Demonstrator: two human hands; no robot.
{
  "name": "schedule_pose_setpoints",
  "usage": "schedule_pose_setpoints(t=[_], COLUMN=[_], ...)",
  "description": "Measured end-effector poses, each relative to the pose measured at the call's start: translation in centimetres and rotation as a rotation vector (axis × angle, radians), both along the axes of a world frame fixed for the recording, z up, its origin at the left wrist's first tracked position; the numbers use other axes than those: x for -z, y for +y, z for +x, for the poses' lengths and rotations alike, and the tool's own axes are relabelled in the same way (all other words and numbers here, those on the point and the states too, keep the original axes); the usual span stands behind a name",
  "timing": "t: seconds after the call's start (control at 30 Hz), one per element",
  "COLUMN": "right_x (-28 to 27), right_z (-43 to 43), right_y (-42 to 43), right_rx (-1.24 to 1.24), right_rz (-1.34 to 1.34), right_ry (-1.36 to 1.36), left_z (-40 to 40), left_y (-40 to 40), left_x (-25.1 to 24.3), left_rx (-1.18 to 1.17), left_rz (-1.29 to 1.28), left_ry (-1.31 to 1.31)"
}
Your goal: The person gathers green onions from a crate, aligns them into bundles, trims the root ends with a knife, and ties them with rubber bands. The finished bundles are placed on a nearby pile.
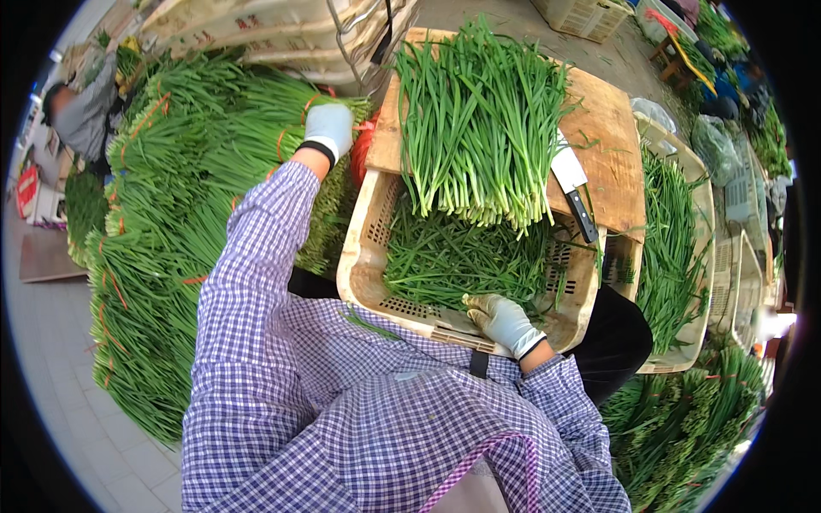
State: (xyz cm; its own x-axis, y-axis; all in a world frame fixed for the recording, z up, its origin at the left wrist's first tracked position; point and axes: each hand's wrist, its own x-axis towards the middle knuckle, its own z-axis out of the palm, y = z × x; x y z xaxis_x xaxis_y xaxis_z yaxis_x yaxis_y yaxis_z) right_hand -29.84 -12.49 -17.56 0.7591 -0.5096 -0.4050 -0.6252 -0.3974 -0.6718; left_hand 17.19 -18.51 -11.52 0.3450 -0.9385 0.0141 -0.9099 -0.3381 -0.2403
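Note:
My left hand [329, 128], in a white glove, is closed beside the stacked bundles of garlic chives [211, 160]. A short red tie [363, 127] runs from its fingers toward a red bunch of ties [361, 154] next to the cutting board. My right hand [505, 320], also gloved, rests over the near rim of a cream plastic crate [365, 269], its fingers slightly apart and nothing visible in them. Loose chive trimmings [462, 256] lie inside. Across the wooden board [606, 141] lies a thick layer of chives [481, 128], stalk ends toward me. A cleaver [573, 176] with a black handle lies to their right.
Another crate [696, 256] holding loose chives stands on the right, with tied bundles [693, 410] below it. Stacked cream crates [256, 29] and a metal frame [346, 38] stand behind my left hand. A person [86, 115] is at the far left.

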Motion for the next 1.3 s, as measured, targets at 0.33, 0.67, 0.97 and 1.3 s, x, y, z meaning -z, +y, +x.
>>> schedule_pose_setpoints(t=[0.33,0.67,0.97,1.3], right_x=[-1.1,-8.6,-9.0,-15.0], right_z=[-1.2,3.2,5.0,1.3], right_y=[-1.0,0.6,2.7,5.2], right_rx=[0.018,0.274,0.645,0.320], right_rz=[-0.007,1.092,1.031,0.574], right_ry=[0.034,-0.722,-0.865,-0.536], left_z=[3.5,-16.0,-28.6,-29.5], left_y=[5.7,17.3,20.2,18.6], left_x=[-11.3,-11.6,-4.3,-3.4], left_rx=[-0.252,0.460,0.644,0.043], left_rz=[-0.380,-0.938,-0.479,-0.689], left_ry=[-0.018,0.464,0.949,2.438])
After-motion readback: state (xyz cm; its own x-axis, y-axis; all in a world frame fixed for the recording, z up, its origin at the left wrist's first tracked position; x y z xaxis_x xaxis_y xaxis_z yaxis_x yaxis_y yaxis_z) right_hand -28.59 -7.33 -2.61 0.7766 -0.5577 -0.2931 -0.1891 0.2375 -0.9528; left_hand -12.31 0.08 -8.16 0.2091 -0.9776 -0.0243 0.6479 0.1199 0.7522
